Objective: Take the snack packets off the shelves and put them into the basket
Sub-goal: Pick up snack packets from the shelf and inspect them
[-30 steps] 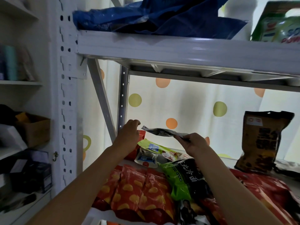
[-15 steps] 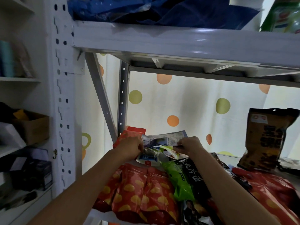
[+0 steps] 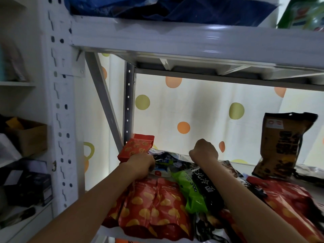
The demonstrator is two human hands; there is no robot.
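Both my hands reach into the white metal shelf over a heap of snack packets. My left hand has its fingers curled down on the small white-and-blue packets beside a red packet. My right hand is a fist gripping the edge of a flat silver-and-dark packet. In front lie red packets with yellow dots and a green-and-black packet. No basket is in view.
A brown packet stands upright at the right, with more red packets below it. Blue bags lie on the shelf above. A dotted curtain hangs behind. Boxes sit on side shelves at the left.
Both hands have dropped from mid-air onto the pile at the back. The silver packet held up by my right hand has come down with it.
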